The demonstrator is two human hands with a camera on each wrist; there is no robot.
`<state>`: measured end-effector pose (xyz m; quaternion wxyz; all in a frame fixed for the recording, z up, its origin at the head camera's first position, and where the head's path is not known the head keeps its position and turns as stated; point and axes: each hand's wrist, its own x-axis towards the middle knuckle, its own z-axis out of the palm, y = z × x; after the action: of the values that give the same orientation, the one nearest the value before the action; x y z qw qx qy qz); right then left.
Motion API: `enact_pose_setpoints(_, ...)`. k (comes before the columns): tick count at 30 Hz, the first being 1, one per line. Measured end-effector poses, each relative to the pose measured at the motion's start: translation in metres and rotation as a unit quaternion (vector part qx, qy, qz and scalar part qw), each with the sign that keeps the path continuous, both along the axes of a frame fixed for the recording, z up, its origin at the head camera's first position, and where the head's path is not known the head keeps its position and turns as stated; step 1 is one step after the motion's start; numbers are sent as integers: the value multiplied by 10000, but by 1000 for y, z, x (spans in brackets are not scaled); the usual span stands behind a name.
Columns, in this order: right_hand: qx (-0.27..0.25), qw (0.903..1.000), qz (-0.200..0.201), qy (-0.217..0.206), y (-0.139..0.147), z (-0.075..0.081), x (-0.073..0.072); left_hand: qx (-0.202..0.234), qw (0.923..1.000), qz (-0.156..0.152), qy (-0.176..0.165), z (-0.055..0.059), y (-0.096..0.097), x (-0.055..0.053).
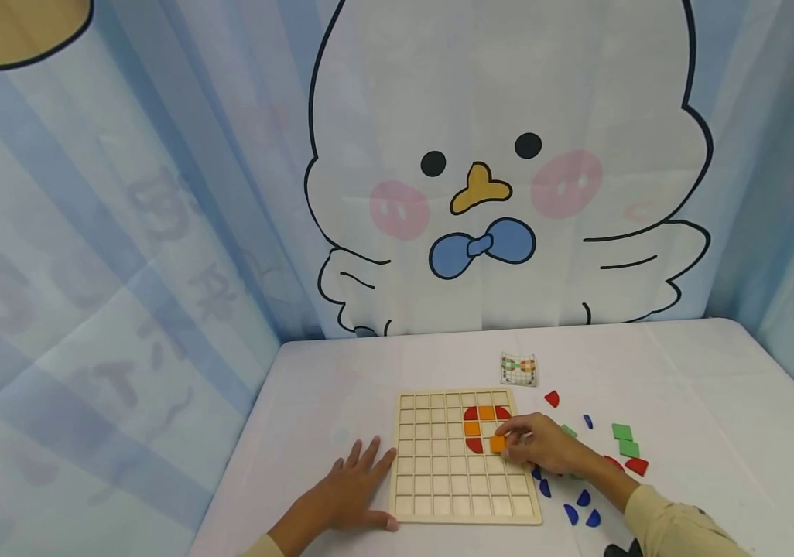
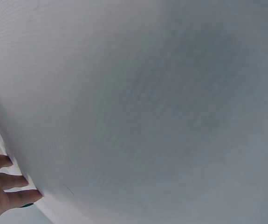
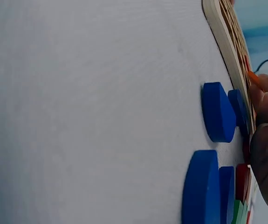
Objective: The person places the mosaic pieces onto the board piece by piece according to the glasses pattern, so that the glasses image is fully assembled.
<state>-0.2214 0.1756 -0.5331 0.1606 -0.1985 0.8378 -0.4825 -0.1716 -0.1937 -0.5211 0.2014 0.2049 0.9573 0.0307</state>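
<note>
A wooden grid board (image 1: pixel 432 485) lies on the table, with orange squares (image 1: pixel 485 413) and red quarter-round pieces (image 1: pixel 474 445) set in its upper right cells. My right hand (image 1: pixel 543 444) pinches an orange square tile (image 1: pixel 497 444) over the board, just right of the lower red piece. In the right wrist view the tile (image 3: pixel 254 79) shows edge-on between thumb and fingertips. My left hand (image 1: pixel 357 493) rests with fingers spread beside the board's left edge. The left wrist view shows only some of its fingers (image 2: pixel 19 198) on the tabletop.
Several blue pieces (image 1: pixel 571 514) lie below and right of the board. Green squares (image 1: pixel 622 432) and red pieces (image 1: pixel 637 466) are scattered farther right. A small pattern card (image 1: pixel 518 370) lies behind the board. A curtain with a cartoon figure (image 1: pixel 480 294) hangs behind the table.
</note>
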Motion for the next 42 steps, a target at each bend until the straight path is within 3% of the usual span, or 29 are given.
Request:
enact_pose_setpoints(12, 502, 9961, 269, 674, -7, 4, -3, -18, 10000, -44, 63, 4, 1, 1)
enact_pose_setpoints(21, 855, 9927, 360, 771, -12, 7, -6, 75, 10000, -19, 8, 6, 1, 2)
enact_pose_setpoints(42, 1032, 9899, 378, 890, -13, 3, -12, 109, 9999, 10, -18, 6, 1, 3)
